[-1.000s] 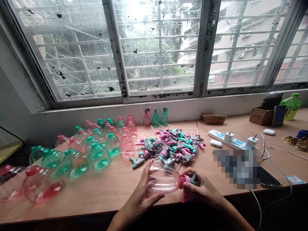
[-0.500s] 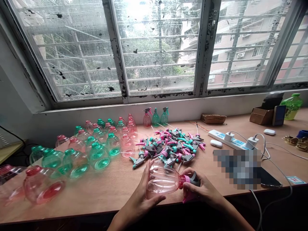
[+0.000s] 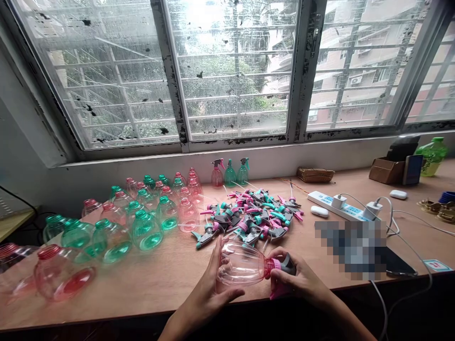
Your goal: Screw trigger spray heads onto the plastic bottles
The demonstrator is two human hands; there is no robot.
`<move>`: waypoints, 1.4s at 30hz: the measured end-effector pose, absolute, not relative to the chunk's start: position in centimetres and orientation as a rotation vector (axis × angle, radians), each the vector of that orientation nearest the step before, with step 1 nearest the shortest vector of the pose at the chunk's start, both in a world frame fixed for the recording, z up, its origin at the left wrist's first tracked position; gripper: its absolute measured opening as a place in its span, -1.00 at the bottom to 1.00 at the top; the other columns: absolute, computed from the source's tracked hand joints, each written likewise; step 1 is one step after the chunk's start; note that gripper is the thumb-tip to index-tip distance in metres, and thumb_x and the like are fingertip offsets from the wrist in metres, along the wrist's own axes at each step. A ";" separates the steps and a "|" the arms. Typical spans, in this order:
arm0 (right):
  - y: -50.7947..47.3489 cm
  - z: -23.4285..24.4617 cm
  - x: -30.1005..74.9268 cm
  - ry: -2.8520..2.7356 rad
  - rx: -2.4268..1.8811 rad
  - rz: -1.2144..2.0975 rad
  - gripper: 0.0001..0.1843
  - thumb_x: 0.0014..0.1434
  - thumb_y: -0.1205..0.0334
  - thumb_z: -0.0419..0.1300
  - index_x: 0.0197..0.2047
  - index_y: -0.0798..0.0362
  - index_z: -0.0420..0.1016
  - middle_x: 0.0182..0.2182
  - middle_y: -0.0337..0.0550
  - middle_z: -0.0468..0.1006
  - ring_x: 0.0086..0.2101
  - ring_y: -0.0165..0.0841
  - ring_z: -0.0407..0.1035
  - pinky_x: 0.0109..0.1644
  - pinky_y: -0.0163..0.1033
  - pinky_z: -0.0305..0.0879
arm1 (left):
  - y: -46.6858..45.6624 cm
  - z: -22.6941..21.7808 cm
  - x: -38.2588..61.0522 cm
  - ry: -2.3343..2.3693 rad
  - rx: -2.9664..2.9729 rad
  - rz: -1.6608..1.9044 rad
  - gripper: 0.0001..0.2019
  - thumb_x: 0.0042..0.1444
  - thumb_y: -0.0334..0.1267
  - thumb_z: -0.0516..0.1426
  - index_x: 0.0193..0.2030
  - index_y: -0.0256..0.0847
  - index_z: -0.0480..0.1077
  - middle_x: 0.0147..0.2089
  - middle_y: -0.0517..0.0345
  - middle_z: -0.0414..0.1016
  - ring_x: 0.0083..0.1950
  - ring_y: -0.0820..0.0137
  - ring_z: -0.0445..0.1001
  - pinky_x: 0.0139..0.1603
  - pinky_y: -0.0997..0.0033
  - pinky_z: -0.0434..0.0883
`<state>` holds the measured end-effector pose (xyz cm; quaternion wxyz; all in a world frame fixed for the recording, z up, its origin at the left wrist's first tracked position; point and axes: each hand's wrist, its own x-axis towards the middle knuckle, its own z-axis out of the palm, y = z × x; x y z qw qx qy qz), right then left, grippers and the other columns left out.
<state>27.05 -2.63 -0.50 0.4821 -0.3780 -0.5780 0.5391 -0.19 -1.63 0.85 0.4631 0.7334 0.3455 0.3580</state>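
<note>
A clear pink spray bottle (image 3: 241, 267) lies on its side between my hands at the table's front edge, its neck pointing right. My left hand (image 3: 213, 289) cups the bottle's rounded base, with the thumb along the near side. At the neck, my right hand (image 3: 296, 277) is closed on the grey and pink spray head (image 3: 284, 266), which sits on the bottle's mouth. Just beyond the bottle is a heap of loose spray heads (image 3: 249, 215) in grey, pink and teal, some with white tubes.
Several open pink and green bottles, such as a green bottle (image 3: 146, 232), stand on the left of the table (image 3: 149, 289). Three bottles with heads (image 3: 230, 173) are by the wall. A power strip (image 3: 341, 208), cables and a phone (image 3: 400, 263) are at right.
The bottle has turned slightly about its long axis between my hands. Otherwise both hands and the table items look the same.
</note>
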 end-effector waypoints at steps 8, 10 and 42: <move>-2.8 -0.1 26.8 -1.405 -0.900 1.329 -0.62 0.13 -0.01 0.42 -0.14 0.04 0.46 -0.45 -0.23 0.66 -0.47 -0.27 0.53 -0.33 -0.22 0.38 | -1.3 0.7 0.1 0.814 1.889 0.956 -0.08 0.29 -0.06 0.20 0.50 0.32 -0.44 0.61 0.12 -0.34 0.49 0.01 0.09 0.46 -0.09 0.14; -2.7 -0.1 26.8 -1.404 -0.898 1.338 -0.62 0.14 -0.02 0.41 -0.13 0.04 0.46 -0.47 -0.23 0.66 -0.48 -0.27 0.53 -0.34 -0.22 0.37 | -1.4 0.7 0.1 0.832 1.872 0.945 -0.07 0.29 -0.05 0.20 0.50 0.32 -0.45 0.61 0.12 -0.33 0.45 0.01 0.16 0.44 -0.09 0.17; -2.5 -0.6 27.1 -1.406 -0.895 1.329 -0.59 0.13 -0.03 0.43 -0.13 0.07 0.47 -0.43 -0.22 0.64 -0.44 -0.30 0.50 -0.31 -0.25 0.32 | -1.9 1.5 -0.3 0.809 1.879 0.872 -0.01 0.26 0.01 0.22 0.51 0.18 -0.50 0.61 0.11 -0.34 0.50 0.02 0.05 0.48 -0.02 0.10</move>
